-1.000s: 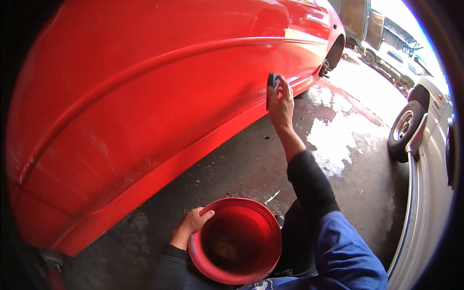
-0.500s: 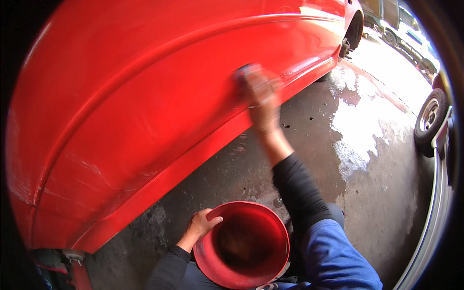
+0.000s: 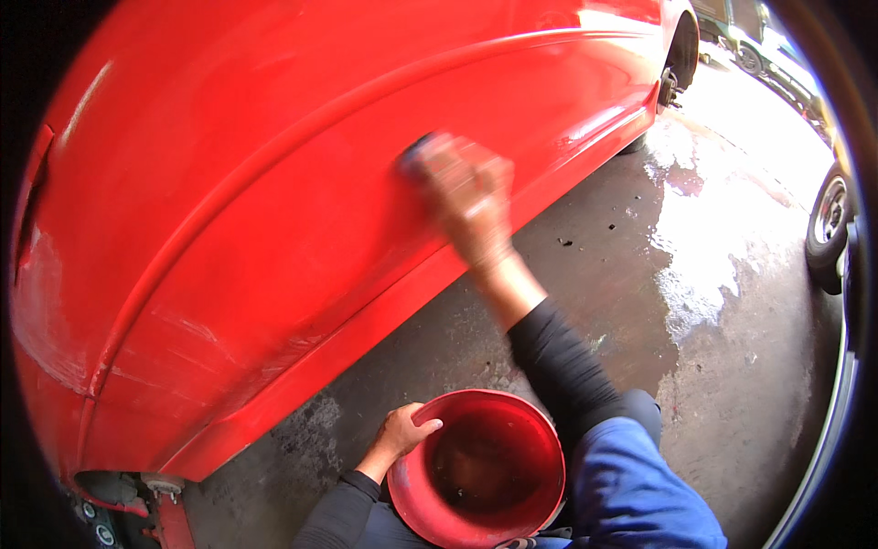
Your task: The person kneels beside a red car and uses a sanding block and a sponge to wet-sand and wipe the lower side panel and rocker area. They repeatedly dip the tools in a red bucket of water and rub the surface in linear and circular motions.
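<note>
Against the lower side of a red car (image 3: 302, 210), my right hand (image 3: 466, 197) is closed on a small dark pad (image 3: 417, 149). Motion smears the hand, so the pad's exact kind is unclear; only its dark edge shows past the fingertips. My left hand (image 3: 400, 432) grips the rim of a red bucket (image 3: 416, 494), thumb over the inner edge and fingers outside. The bucket sits close in front of my body, with murky dark liquid in its bottom. Pale scuffed streaks mark the panel toward the left.
Wet patches and bright glare lie on the concrete floor (image 3: 622, 302). A wheel (image 3: 830, 215) stands at the far right beside a curved pale metal edge (image 3: 823, 448). The car's wheel hub (image 3: 670, 87) is bare, and a red stand (image 3: 172, 517) is at lower left.
My right hand has moved left along the panel with the dark pad. The left hand still holds the bucket rim; the whole view has shifted slightly.
</note>
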